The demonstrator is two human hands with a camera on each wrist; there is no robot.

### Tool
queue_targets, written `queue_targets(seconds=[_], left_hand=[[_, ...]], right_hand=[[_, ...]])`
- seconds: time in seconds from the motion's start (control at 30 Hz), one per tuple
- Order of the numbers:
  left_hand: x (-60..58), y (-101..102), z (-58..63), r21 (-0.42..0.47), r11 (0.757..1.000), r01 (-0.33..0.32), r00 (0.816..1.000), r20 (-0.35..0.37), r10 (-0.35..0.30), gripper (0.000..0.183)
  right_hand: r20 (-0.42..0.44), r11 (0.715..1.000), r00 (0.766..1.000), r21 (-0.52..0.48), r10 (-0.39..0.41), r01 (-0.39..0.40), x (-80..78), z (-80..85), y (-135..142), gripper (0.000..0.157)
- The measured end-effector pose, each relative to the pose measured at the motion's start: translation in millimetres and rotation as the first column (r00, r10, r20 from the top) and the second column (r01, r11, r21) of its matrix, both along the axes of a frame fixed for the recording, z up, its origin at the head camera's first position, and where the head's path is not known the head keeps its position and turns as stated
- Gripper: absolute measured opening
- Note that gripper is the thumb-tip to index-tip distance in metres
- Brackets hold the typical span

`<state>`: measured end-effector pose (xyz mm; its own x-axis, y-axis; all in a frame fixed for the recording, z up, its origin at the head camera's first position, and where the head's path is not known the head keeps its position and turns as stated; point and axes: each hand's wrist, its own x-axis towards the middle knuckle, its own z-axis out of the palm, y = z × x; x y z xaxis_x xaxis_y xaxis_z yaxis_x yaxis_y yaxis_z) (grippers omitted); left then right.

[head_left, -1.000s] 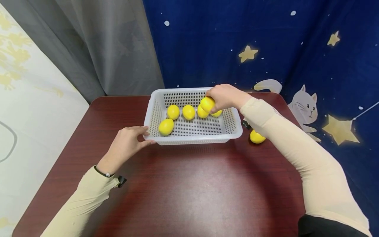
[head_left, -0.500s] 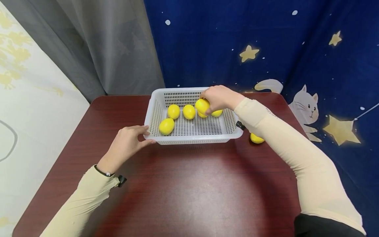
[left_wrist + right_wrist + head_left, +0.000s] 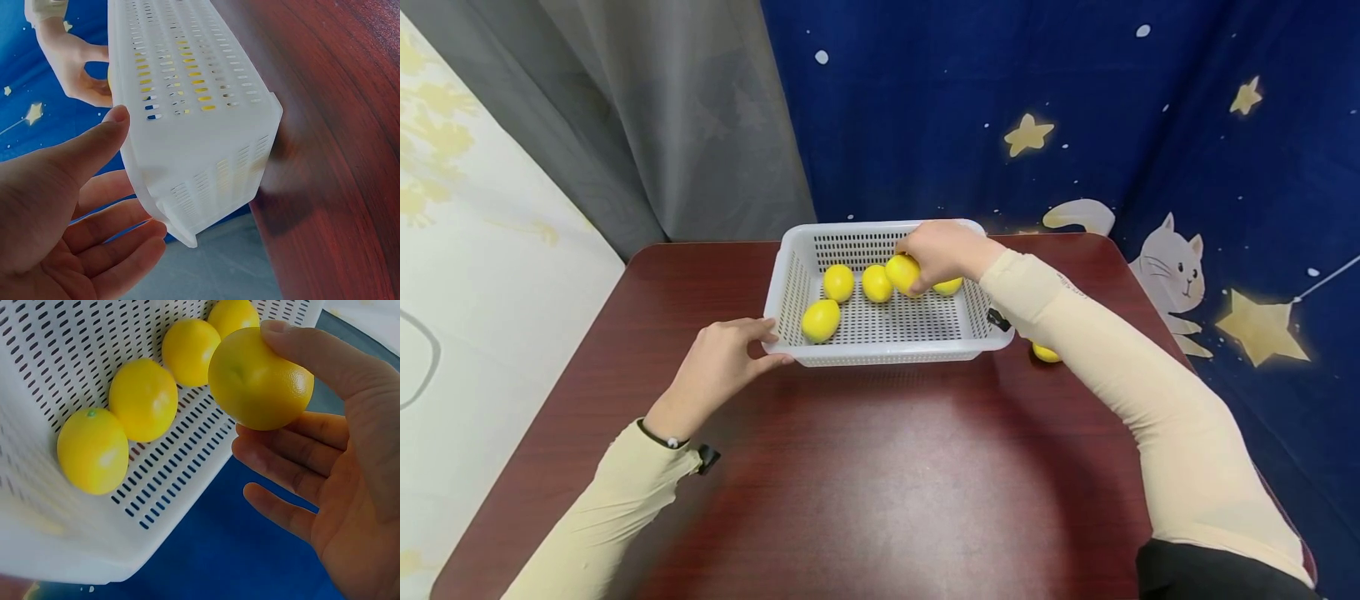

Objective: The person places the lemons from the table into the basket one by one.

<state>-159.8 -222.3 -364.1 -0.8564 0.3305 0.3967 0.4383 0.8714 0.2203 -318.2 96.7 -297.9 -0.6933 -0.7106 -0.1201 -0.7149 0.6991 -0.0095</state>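
A white slotted plastic basket (image 3: 887, 347) stands at the back of the table with several yellow lemons (image 3: 838, 283) inside. My left hand (image 3: 718, 367) grips its near left corner, and in the left wrist view the thumb (image 3: 103, 140) lies against the front side while the fingers reach behind the rim. Over the basket, my right hand (image 3: 951, 250) pinches a lemon (image 3: 259, 378) between thumb and fingertips. In the head view this lemon hides one in the back row. Another lemon (image 3: 821, 322) sits alone near the front left of the basket.
One more lemon (image 3: 1046, 353) lies on the dark red wooden table (image 3: 880, 467), right of the basket and partly hidden by my right sleeve. A blue star-patterned curtain (image 3: 925, 108) and a grey curtain (image 3: 700, 125) hang behind the table's back edge.
My right hand has moved left with its lemon, which now sits lower in view and covers the lemon behind it. My left hand and the basket have stayed in place.
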Motion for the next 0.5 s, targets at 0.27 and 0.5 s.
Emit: queue_targets(seconds=[0.27, 0.5], left_hand=[[-0.3, -0.2, -1.5, -0.006, 1.000, 0.005, 1.000, -0.006, -0.005, 0.061], [-0.7, -0.3, -1.0, -0.009, 1.000, 0.002, 1.000, -0.004, -0.002, 0.061]], right_hand=[[0.020, 1.000, 1.000, 0.010, 0.008, -0.008, 0.8, -1.7, -11.4, 0.049], [0.021, 1.000, 1.000, 0.012, 0.015, -0.015, -0.2, -3.4, -18.4, 0.050]])
